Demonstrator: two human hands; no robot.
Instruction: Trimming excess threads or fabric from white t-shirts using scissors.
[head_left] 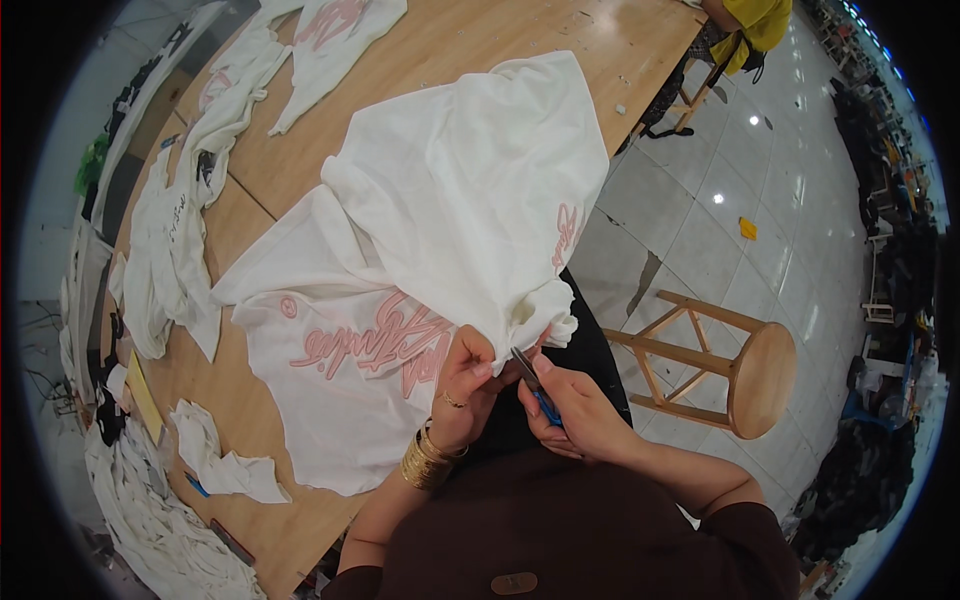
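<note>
A white garment with pink lettering spreads over the table, one end gathered up close to my body. My left hand, with gold bracelets on its wrist, pinches a bunched edge of this cloth. In my right hand is a pair of blue-handled thread snips, my fingers wrapped round the handle. The dark blades point up and left and touch the cloth beside my left fingertips. Folds hide the exact spot where the tips lie. Beneath the raised part, a second white piece with large pink script lies flat.
More white garments lie along the table's left side, with fabric scraps nearer me. A white cloth heap is at lower left. To the right stands a wooden stool on the tiled floor. Another person in yellow is at the far corner.
</note>
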